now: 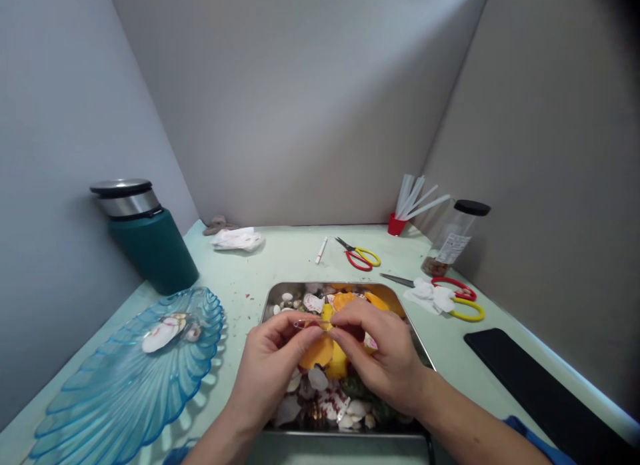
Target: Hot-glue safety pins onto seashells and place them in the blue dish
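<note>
A thin safety pin [311, 324], its looped end toward the left, is held level over a metal tray [419, 332]. My left hand [275, 362] pinches it between thumb and forefinger. From the other side, my right hand [383, 355] pinches near its right end, where the fingertips hide the detail. Below both hands, the tray holds many seashells [333, 405], white, spotted and orange. Among them lies a yellow object [337, 364], partly covered by my hands.
On the left are a blue shell-shaped dish [125, 385] with shells in it and a green bottle [153, 245]. Scissors [361, 255], more scissors [467, 308] under white scraps, a jar [455, 238], a red cup [397, 224] of sticks and a black phone-like slab [540, 392] lie beyond and right.
</note>
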### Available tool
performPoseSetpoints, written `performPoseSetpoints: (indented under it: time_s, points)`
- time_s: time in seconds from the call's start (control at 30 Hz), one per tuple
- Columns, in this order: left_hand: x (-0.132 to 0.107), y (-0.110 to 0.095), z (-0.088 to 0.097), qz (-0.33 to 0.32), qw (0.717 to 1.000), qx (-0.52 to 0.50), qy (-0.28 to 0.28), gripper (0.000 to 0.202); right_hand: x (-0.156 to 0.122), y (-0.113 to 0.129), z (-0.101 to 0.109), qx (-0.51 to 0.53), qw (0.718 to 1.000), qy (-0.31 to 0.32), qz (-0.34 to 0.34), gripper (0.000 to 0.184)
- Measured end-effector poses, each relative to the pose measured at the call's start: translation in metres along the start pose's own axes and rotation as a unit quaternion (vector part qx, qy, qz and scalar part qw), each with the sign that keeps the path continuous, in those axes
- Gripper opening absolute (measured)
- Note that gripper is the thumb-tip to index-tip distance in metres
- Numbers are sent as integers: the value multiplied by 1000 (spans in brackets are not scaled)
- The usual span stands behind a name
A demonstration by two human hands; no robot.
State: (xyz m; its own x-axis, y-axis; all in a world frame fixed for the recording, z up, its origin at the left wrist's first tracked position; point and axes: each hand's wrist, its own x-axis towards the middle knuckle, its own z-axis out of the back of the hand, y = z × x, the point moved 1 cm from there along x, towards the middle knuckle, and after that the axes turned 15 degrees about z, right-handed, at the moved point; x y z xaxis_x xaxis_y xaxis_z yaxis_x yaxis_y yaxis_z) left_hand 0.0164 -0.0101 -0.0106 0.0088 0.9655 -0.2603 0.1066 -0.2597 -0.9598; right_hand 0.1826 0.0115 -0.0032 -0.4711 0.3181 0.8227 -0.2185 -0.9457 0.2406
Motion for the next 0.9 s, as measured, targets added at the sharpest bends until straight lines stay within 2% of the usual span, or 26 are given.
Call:
performPoseSetpoints:
  time_s: [0.27, 0.43, 0.53, 0.7, 0.8, 0.9]
  points:
    - [-1, -2, -2, -10, 1000, -5, 22, 24, 1, 0, 1, 4, 999, -31, -22, 7]
    - [3, 2, 2, -20, 999, -33, 33, 16, -1, 1, 1, 34, 998, -31, -33, 7]
    - [5, 5, 3, 0, 994, -69, 81, 18, 1, -1, 2, 71, 996, -11, -44, 17]
    - [2, 4, 3, 10, 980, -114, 162, 25, 5, 0, 3, 124, 992, 29, -24, 17]
    - [-2, 3, 1, 28, 963, -123, 237, 37, 6, 1, 6, 143, 989, 18, -25, 20]
    - [-5, 3, -1, 56, 946, -122, 296, 53, 7, 3, 7, 149, 988, 42, -26, 28]
